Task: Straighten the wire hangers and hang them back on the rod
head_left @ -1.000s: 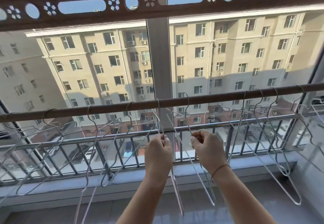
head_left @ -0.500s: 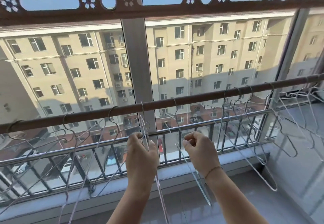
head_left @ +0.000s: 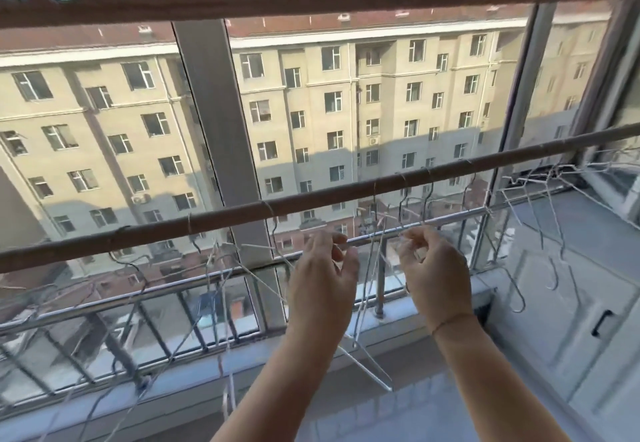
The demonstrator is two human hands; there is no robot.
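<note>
A brown rod (head_left: 311,204) slants up to the right across the window. Several thin wire hangers hook over it: a tangled bunch (head_left: 214,268) at the left, more (head_left: 540,233) at the right. One bent wire hanger (head_left: 367,303) hangs between my hands, its lower corner near the sill. My left hand (head_left: 322,279) is just left of it, fingers loosely curled at a wire; whether it grips is unclear. My right hand (head_left: 433,268) pinches a wire at its fingertips just below the rod.
A metal railing (head_left: 173,289) runs behind the hangers. A grey window post (head_left: 221,164) stands left of my hands. A white sill (head_left: 398,330) lies below, a white cabinet (head_left: 571,303) with a dark handle at the right, and a carved brown panel (head_left: 311,1) above.
The view has swung right and down. Both hands have shifted right along the rod, past the window post. My left hand's fingers have loosened from a tight fist.
</note>
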